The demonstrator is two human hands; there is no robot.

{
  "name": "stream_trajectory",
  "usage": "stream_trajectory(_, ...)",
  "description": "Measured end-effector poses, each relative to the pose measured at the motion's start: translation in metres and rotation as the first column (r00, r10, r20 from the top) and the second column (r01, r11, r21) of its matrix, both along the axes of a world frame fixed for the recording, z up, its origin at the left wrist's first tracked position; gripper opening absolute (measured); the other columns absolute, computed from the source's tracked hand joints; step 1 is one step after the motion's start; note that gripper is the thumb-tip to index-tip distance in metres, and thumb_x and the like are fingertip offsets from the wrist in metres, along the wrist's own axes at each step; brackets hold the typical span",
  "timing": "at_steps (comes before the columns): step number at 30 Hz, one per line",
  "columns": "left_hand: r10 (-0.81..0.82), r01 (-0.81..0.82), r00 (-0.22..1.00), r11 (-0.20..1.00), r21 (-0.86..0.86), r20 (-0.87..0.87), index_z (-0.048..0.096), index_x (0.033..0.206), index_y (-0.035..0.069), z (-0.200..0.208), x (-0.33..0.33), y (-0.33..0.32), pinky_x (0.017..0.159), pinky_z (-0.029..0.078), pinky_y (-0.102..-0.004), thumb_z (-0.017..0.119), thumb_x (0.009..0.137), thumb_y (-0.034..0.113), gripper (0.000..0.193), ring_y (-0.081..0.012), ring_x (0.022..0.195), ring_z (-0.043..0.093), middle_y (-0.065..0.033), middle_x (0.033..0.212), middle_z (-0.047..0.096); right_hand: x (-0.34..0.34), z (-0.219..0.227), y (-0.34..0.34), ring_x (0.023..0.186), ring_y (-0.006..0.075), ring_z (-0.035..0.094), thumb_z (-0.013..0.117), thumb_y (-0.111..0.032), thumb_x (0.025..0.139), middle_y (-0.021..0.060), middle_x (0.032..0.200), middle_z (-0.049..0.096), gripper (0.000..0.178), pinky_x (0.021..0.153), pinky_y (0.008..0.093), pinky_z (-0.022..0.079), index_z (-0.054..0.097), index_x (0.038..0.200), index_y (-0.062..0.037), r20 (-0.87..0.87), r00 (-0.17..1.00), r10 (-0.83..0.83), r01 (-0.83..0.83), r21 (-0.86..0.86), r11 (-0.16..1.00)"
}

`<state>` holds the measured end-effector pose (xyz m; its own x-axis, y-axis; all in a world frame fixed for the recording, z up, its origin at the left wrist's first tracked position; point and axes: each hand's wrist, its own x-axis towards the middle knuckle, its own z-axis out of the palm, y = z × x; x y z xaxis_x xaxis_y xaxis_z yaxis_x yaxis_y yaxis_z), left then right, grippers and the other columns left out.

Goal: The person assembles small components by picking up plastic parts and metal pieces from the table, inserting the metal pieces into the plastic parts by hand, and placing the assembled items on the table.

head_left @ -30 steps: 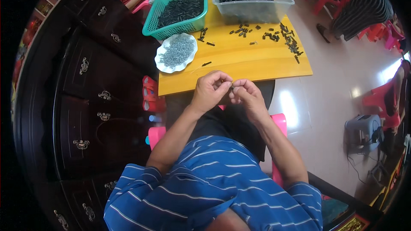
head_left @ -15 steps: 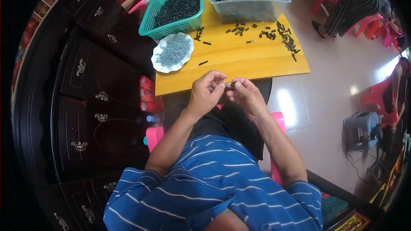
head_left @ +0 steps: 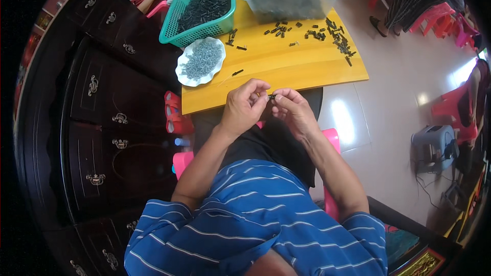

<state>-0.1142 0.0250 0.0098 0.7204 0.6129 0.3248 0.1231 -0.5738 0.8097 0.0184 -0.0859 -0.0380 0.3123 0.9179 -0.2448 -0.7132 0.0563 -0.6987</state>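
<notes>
Pale floor tiles (head_left: 353, 122) and a dark wooden cabinet (head_left: 117, 138) flank a yellow table (head_left: 286, 69). On its far part stand a clear tub (head_left: 291, 7) and a green basket (head_left: 204, 31), each heaped with dark pieces; a white plate (head_left: 210, 73) of small clear bits (head_left: 203, 59) sits just in front of the basket. Beyond the near edge, above the lap, the left hand (head_left: 243, 103) and right hand (head_left: 294, 108) come close together. Loose black pieces (head_left: 342, 46) lie scattered along the table's right side. Smallest of all is the black piece (head_left: 272, 96) between the two hands' fingertips, near the table edge: the right thumb and forefinger pinch it, while the left thumb tip is right beside it, and whether the left fingers clamp it cannot be told. Handling something this tiny likely calls for a light, steady pinch, both hands lined up along the piece, and wrists low enough over the table that a slip lands there.
</notes>
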Motion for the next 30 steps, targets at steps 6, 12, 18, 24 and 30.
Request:
stream_trajectory(6,-0.018,0.017,0.999,0.999,0.039,0.031,0.064,0.104,0.001,0.0,-0.001,0.0,0.059,0.052,-0.0262,0.067,0.084,0.0,0.021,-0.0132,0.064,0.066,-0.0084,0.08,0.068,-0.001,-0.002,0.002,0.078,0.0105,0.062,0.065,-0.014,0.093,0.0021,0.093,0.064,0.017,0.074,0.0254,0.05,0.061,0.108,-0.0066,0.037,0.999,-0.008,0.009,-0.012,1.0)
stream_trajectory(12,-0.02,0.02,1.0,0.999,0.031,0.019,0.064,0.103,0.001,0.004,0.0,0.001,0.06,0.052,-0.0268,0.068,0.084,0.001,0.02,-0.0137,0.065,0.066,-0.0087,0.08,0.068,-0.003,-0.001,0.002,0.077,0.0091,0.06,0.065,-0.012,0.092,0.0007,0.091,0.064,0.016,0.074,0.024,0.05,0.062,0.106,-0.0064,0.117,0.993,-0.029,0.027,0.026,0.999)
stream_trajectory(18,-0.278,0.241,0.945,0.947,-0.21,-0.169,0.067,0.105,0.002,0.013,0.002,0.029,0.066,0.048,-0.0194,0.073,0.084,0.003,0.021,-0.0031,0.071,0.059,0.002,0.082,0.066,0.0,0.001,0.0,0.076,0.0095,0.061,0.065,-0.013,0.092,0.001,0.089,0.064,0.013,0.073,0.0241,0.05,0.062,0.103,-0.0073,-0.006,0.999,0.052,-0.051,0.087,0.995)
stream_trajectory(24,0.03,0.015,0.973,0.981,0.194,-0.229,0.07,0.097,0.005,0.025,0.027,0.093,0.067,0.053,-0.0317,0.075,0.083,0.016,0.019,-0.0175,0.074,0.069,-0.0083,0.081,0.072,0.005,0.004,-0.002,0.077,0.0106,0.063,0.065,-0.015,0.092,0.0017,0.09,0.066,0.012,0.074,0.0258,0.051,0.061,0.102,-0.0096,-0.193,0.973,0.122,-0.093,0.155,0.984)
stream_trajectory(30,0.349,-0.065,0.868,0.785,0.617,-0.353,0.069,0.092,0.006,0.013,0.075,0.145,0.076,0.053,-0.048,0.07,0.08,0.019,0.018,-0.0383,0.086,0.068,-0.0183,0.087,0.071,0.006,-0.002,0.0,0.076,0.0097,0.063,0.065,-0.016,0.092,0.0012,0.09,0.065,0.012,0.074,0.0256,0.051,0.061,0.101,-0.0106,-0.194,0.973,0.128,-0.107,0.115,0.988)
